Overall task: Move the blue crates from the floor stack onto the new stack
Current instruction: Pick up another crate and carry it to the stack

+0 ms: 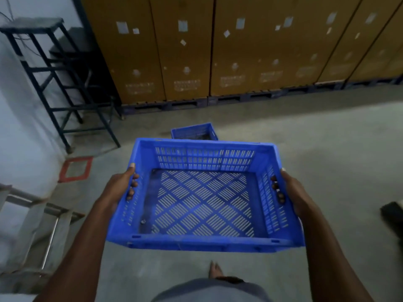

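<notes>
We are carrying one blue crate point(202, 192) in the air, held level in front of the body over the grey floor point(316, 149), so we judge the task mid-way: a crate is in transit, not yet set down. Ahead, partly hidden behind the far rim of the carried crate, a second blue crate point(194, 131) is sitting on the floor; we are guessing that is the new stack, but we cannot tell how many crates it has, and the stack we are taking from is not in view. So how many are done and how many are left is not readable here.

Grip: left hand point(118, 188) is clamped on the left wall, thumb over the rim and fingers point(132, 189) curled through the side slots to the inside. Right hand point(292, 192) is doing the same on the right wall, fingertips point(277, 188) poking inside through the slots. Both are closed on the crate, one hand each side.

The carried crate is looking empty: bright blue plastic, open top, slotted side walls, floor with a diamond pattern of slits that the grey floor is showing through. A couple of small specks near the near-left corner, too small to tell. Edges are blurring a bit.

Behind: brown cartons point(185, 46) on pallets, a black metal stool point(58, 79) to the left, a bare foot point(214, 270) below the crate.
</notes>
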### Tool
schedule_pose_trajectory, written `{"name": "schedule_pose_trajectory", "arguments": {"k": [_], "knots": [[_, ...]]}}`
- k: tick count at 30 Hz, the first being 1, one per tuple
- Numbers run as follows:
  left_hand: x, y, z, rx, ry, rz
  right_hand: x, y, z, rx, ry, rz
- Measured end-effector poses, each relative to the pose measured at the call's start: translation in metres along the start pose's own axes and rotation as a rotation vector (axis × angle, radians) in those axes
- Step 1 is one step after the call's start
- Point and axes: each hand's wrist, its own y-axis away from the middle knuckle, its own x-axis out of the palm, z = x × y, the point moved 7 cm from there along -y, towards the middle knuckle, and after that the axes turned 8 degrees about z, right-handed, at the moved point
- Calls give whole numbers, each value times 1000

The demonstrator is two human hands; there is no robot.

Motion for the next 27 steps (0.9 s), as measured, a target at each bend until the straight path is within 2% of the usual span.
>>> {"name": "schedule_pose_trajectory", "arguments": {"k": [6,11,19,27], "knots": [[30,-109,-63,-49,87,-41,8,-144,117,-24,87,56],[40,-215,-104,-47,121,-69,33,-265,189,-34,119,82],[50,-406,-177,-62,101,-70,80,-437,262,-26,91,106],[83,-565,-241,-102,100,-69,94,-615,335,20,109,134]]}}
